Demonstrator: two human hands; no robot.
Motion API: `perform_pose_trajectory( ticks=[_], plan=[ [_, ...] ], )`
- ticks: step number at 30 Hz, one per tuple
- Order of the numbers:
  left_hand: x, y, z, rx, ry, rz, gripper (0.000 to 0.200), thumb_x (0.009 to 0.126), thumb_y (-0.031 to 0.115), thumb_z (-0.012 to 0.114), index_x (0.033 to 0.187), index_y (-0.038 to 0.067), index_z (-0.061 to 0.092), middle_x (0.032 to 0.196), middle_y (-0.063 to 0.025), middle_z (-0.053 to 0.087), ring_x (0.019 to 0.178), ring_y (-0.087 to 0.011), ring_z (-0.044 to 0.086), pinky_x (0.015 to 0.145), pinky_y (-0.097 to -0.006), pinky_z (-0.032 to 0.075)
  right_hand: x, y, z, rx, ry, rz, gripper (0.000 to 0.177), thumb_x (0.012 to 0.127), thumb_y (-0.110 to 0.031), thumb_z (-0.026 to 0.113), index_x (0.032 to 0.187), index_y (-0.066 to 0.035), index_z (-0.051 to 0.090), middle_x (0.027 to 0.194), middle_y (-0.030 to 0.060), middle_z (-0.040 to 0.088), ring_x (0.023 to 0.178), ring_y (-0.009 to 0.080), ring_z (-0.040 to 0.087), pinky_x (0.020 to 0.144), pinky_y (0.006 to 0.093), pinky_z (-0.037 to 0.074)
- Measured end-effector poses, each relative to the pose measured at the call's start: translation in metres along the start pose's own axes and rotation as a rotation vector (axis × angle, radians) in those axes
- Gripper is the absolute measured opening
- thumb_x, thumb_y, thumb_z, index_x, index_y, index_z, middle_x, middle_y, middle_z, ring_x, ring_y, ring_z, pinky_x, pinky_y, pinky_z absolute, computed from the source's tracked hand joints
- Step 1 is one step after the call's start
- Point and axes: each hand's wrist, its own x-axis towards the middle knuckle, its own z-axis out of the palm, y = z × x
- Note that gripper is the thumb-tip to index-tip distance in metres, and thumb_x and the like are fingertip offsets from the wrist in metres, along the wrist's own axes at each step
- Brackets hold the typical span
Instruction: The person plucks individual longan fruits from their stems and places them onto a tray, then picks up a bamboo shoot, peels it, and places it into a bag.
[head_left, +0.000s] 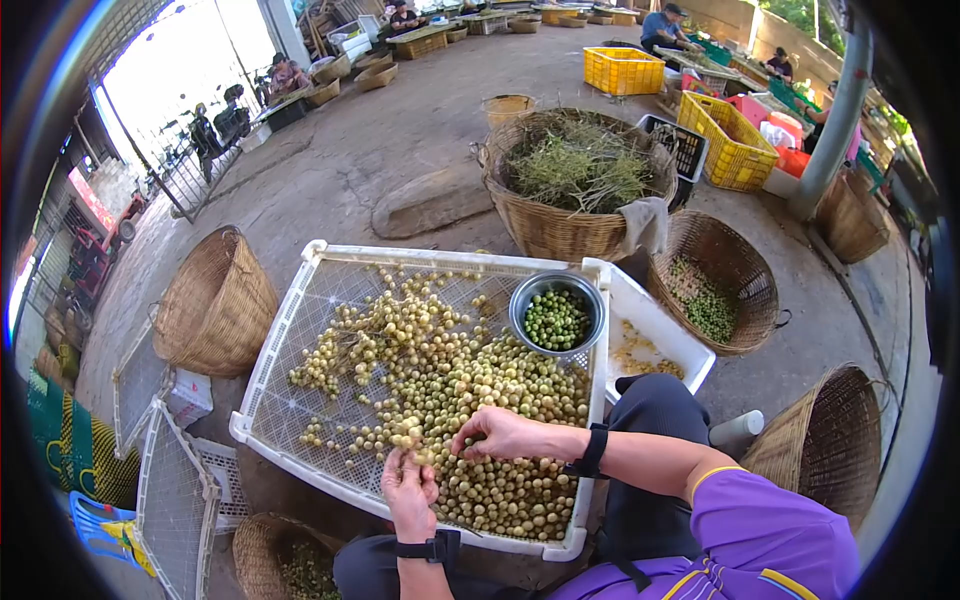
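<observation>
A white mesh tray (278, 330) lies before me, covered with many small yellow-green round fruits (500, 385), some in clusters on stems. My left hand (408, 488) is closed in a pinch on a small fruit cluster (420, 450) above the tray's front part. Just to its right, my right hand (487, 432) has its fingers curled together low over the loose fruits; what lies between its fingertips is too small to make out. A metal bowl (516, 318) of greener fruits sits on the tray's back right corner.
A large basket (560, 232) of green stems stands behind the tray. Beside it are a basket (745, 265) with fruits and a white bin (640, 305). Other baskets (215, 305) stand left and right. Yellow crates (735, 150) and a seated person (664, 27) are farther back.
</observation>
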Motion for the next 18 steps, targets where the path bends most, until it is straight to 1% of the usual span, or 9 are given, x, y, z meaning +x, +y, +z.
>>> perform_pose_trajectory(
  ticks=[1,3,5,8,9,11,14,15,18],
  plan=[
    [0.001,0.002,-0.002,-0.015,0.018,0.007,0.016,0.092,0.013,0.049,0.106,0.011,0.059,0.061,0.0018,0.045,0.043,-0.0031,0.033,0.035,-0.0161,0.021,-0.002,-0.001,-0.004,0.131,-0.074,0.070,0.016,0.080,-0.015,0.065,0.095,-0.010,0.068,0.070,0.0002,0.063,0.060,0.0042,0.053,0.049,0.0206,0.043],
    [0.001,0.006,-0.004,-0.041,0.029,0.003,0.017,0.092,0.015,0.049,0.106,0.012,0.059,0.060,0.0017,0.044,0.042,-0.0033,0.031,0.035,-0.0165,0.021,0.002,0.012,-0.011,0.428,-0.058,0.138,0.023,0.085,-0.019,0.062,0.104,-0.009,0.063,0.083,0.0000,0.065,0.062,0.0024,0.056,0.048,0.0151,0.045],
    [0.004,0.009,-0.009,-0.082,0.037,-0.009,0.017,0.093,0.016,0.048,0.107,0.013,0.059,0.059,0.0012,0.043,0.040,-0.0038,0.029,0.035,-0.0174,0.021,-0.001,0.004,-0.029,0.680,0.035,0.179,0.028,0.087,-0.019,0.059,0.111,-0.005,0.058,0.087,0.0022,0.064,0.068,0.0044,0.059,0.051,0.0150,0.048],
    [0.004,0.010,-0.013,-0.132,-0.007,-0.007,0.018,0.093,0.015,0.047,0.107,0.012,0.059,0.058,0.0010,0.043,0.039,-0.0038,0.028,0.035,-0.0180,0.021,0.003,0.010,-0.064,0.723,0.320,0.133,0.022,0.089,-0.015,0.056,0.109,-0.006,0.058,0.091,0.0052,0.064,0.068,0.0076,0.059,0.051,0.0177,0.049],
    [0.004,0.010,-0.016,-0.137,-0.025,-0.012,0.021,0.094,0.014,0.045,0.109,0.012,0.059,0.056,0.0010,0.044,0.039,-0.0047,0.031,0.034,-0.0187,0.022,0.004,0.012,-0.075,0.668,0.440,0.121,0.017,0.088,-0.014,0.057,0.103,-0.006,0.060,0.091,0.0062,0.064,0.065,0.0083,0.059,0.053,0.0207,0.052],
    [0.003,0.014,-0.021,-0.158,-0.029,-0.037,0.022,0.093,0.015,0.044,0.108,0.011,0.060,0.055,0.0019,0.042,0.038,-0.0048,0.030,0.034,-0.0189,0.021,0.003,0.015,-0.095,0.549,0.626,0.095,0.020,0.085,-0.003,0.050,0.102,-0.007,0.060,0.089,0.0047,0.064,0.069,0.0087,0.059,0.056,0.0228,0.052],
    [0.002,0.018,-0.034,-0.212,-0.015,-0.035,0.020,0.093,0.018,0.047,0.106,0.009,0.060,0.055,0.0021,0.043,0.038,-0.0041,0.030,0.034,-0.0187,0.020,0.005,0.030,-0.114,0.265,0.873,0.091,0.026,0.079,-0.007,0.050,0.103,-0.006,0.060,0.084,0.0026,0.060,0.067,0.0085,0.057,0.055,0.0241,0.050],
    [0.001,0.020,-0.038,-0.209,-0.004,-0.035,0.020,0.093,0.018,0.047,0.106,0.009,0.060,0.055,0.0021,0.043,0.038,-0.0041,0.030,0.034,-0.0187,0.020,0.002,0.039,-0.120,0.106,0.899,0.189,0.024,0.081,-0.013,0.052,0.103,-0.008,0.062,0.088,0.0073,0.061,0.068,0.0142,0.060,0.059,0.0295,0.050],
    [-0.002,0.023,-0.056,-0.240,0.042,-0.030,0.021,0.094,0.016,0.043,0.106,0.010,0.059,0.053,0.0027,0.040,0.039,-0.0046,0.031,0.035,-0.0191,0.021,0.001,0.051,-0.123,-0.266,0.963,0.173,0.024,0.086,-0.023,0.052,0.102,-0.009,0.064,0.103,0.0139,0.059,0.086,0.0268,0.060,0.075,0.0355,0.048]
  ],
)
